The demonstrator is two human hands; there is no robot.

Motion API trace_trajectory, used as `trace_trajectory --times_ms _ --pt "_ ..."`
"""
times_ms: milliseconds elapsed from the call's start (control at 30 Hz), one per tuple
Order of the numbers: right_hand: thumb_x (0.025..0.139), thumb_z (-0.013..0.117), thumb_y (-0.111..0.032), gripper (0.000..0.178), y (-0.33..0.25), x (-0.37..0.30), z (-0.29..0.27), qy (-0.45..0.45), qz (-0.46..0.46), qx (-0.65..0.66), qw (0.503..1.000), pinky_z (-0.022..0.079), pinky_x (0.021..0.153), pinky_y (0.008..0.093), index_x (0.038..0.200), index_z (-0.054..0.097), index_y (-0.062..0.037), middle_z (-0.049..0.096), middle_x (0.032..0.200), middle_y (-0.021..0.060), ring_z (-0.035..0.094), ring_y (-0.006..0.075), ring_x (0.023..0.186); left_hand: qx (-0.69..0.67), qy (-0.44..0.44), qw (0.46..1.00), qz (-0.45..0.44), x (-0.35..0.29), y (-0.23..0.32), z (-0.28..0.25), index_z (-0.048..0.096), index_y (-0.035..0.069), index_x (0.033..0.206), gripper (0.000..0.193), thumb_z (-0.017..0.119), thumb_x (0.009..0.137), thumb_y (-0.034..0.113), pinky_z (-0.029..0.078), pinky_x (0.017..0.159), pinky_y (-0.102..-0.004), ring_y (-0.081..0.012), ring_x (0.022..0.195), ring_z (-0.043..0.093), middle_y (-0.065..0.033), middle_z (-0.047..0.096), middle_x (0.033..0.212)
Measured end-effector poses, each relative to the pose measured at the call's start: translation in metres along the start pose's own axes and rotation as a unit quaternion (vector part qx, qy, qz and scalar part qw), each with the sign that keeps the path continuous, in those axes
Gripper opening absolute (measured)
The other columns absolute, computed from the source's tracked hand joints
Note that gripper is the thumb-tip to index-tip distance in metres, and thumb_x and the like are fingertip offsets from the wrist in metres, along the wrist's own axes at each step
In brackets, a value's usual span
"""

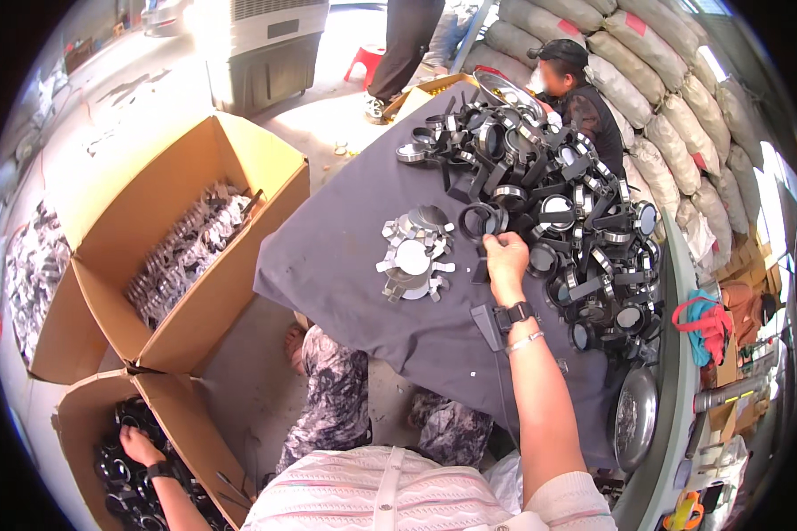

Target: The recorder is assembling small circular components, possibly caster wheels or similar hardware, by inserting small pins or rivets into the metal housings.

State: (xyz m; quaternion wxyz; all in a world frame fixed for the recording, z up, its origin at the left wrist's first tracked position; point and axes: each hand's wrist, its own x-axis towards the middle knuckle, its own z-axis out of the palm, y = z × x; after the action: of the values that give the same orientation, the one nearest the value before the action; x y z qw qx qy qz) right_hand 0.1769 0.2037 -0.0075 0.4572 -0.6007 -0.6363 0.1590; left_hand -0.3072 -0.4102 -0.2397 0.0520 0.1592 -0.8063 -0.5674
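Observation:
My right hand (506, 264) is over the table with its fingers closed at the edge of a black ring-shaped part (478, 219) with a short handle. Beside it lies a large heap of black handled round parts (558, 211), several with shiny metal rims. Left of that hand, a small pile of round silvery discs with white tabs (413, 257) rests on the cloth. Down at the lower left, my left hand (139, 446) reaches into a cardboard box (195, 416), fingers bent among black round parts (119, 469); what they hold is hidden.
A grey cloth (328, 257) covers the table. A larger carton (270, 199) holds many plastic-wrapped pieces. A metal tray (636, 418) lies at the right edge. Across the table sits another person (584, 106) near a round metal tray (509, 96); stacked sacks (655, 115) stand behind.

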Motion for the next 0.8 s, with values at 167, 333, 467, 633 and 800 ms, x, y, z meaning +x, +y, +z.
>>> trace_trajectory --times_ms 167,333,467,633,800 --pt "0.083 0.067 -0.011 0.014 -0.027 -0.013 -0.041 -0.078 0.049 0.209 0.973 0.037 0.052 0.0227 0.088 0.065 0.0019 0.056 0.068 -0.0047 0.045 0.0031 0.06 -0.121 -0.033 0.949 0.289 -0.059 0.183 0.032 0.053 -0.001 0.121 0.028 0.049 0.094 0.004 0.044 0.084 -0.0259 -0.0124 0.092 0.054 -0.0061 0.059 0.106" --pt "0.079 0.072 -0.017 0.022 -0.054 -0.055 -0.092 -0.189 0.038 0.071 0.979 0.04 0.052 0.0248 0.076 0.064 0.0035 0.058 0.064 -0.0018 0.048 0.0048 0.061 -0.157 -0.366 0.854 0.335 -0.269 0.302 0.1 0.063 0.002 0.101 0.02 0.056 0.083 -0.001 0.048 0.073 -0.0248 -0.0114 0.081 0.057 -0.0038 0.061 0.086" --pt "0.076 0.071 -0.023 0.022 -0.071 -0.094 -0.106 -0.175 -0.046 -0.14 0.973 0.048 0.058 0.0357 0.078 0.064 -0.0023 0.066 0.069 0.0122 0.062 0.0246 0.061 -0.097 -0.698 0.597 0.383 -0.396 0.312 0.134 0.06 0.002 0.111 0.03 0.063 0.081 0.003 0.051 0.073 -0.0276 -0.0149 0.079 0.063 -0.0088 0.065 0.092" --pt "0.077 0.067 -0.021 0.021 -0.084 -0.12 -0.107 -0.196 -0.107 -0.258 0.94 0.051 0.064 0.0455 0.078 0.06 -0.0013 0.065 0.071 0.0177 0.064 0.0392 0.072 -0.177 -0.72 0.487 0.462 -0.502 0.283 0.163 0.041 0.006 0.128 0.062 0.074 0.075 0.011 0.053 0.074 -0.0342 -0.0256 0.09 0.067 -0.0167 0.065 0.099" --pt "0.075 0.074 -0.016 0.022 -0.057 -0.114 -0.103 -0.285 -0.032 0.004 0.958 0.049 0.058 0.0303 0.085 0.064 0.0013 0.065 0.068 0.0096 0.061 0.017 0.06 -0.136 -0.746 0.554 0.344 -0.508 0.269 0.173 0.038 0.005 0.125 0.055 0.063 0.076 -0.006 0.053 0.068 -0.0299 -0.0187 0.078 0.068 -0.0124 0.065 0.08"
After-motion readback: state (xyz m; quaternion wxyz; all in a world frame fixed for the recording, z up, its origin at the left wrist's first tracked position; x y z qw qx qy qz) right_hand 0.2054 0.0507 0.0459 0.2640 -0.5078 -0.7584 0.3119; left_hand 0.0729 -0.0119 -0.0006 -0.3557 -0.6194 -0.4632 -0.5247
